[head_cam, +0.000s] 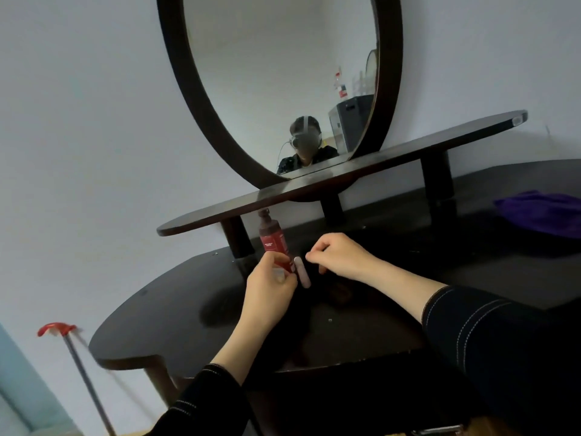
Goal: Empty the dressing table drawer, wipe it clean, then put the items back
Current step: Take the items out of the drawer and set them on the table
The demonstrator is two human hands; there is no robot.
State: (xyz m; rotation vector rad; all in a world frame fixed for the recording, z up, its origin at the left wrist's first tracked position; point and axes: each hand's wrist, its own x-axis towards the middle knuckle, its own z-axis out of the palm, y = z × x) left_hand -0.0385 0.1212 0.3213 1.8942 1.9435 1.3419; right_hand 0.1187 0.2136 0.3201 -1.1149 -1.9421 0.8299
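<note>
A red bottle (273, 242) with a dark cap stands on the dark dressing table (163, 322), under the raised shelf. My left hand (268, 294) is closed around its lower end. A small pink tube (303, 273) stands right beside the bottle. My right hand (341, 256) hovers just right of the tube, fingers curled but apart and holding nothing. The drawer itself is hidden below my arms; only a bit of metal (437, 431) shows at the bottom edge.
A purple cloth (540, 212) lies on the table at the far right. The narrow shelf (393, 158) and oval mirror (390, 73) rise behind the items. A red-topped pole (58, 329) leans against the wall at the left.
</note>
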